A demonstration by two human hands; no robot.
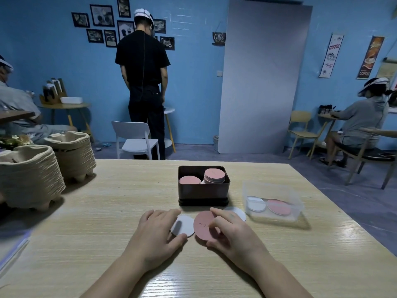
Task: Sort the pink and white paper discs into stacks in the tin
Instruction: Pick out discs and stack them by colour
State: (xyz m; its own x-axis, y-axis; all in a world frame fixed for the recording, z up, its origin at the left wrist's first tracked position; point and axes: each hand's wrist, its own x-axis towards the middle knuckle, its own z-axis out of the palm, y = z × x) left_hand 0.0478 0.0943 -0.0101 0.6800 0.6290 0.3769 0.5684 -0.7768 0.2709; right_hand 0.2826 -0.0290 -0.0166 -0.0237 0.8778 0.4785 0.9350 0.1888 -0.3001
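A dark tin (203,191) stands on the wooden table, holding a tall stack of pink discs (214,175) on its right and a lower pink stack (189,180) on its left. In front of the tin, my left hand (154,231) grips a white disc (182,225) between fingers and thumb. My right hand (231,230) holds a pink disc (204,225) just above the table. Another white disc (237,212) lies flat behind my right hand, partly hidden.
A clear plastic box (272,201) to the right holds a white disc and a pink disc. Stacks of pulp cup trays (32,177) fill the table's left side. Other people sit and stand beyond the table's far edge.
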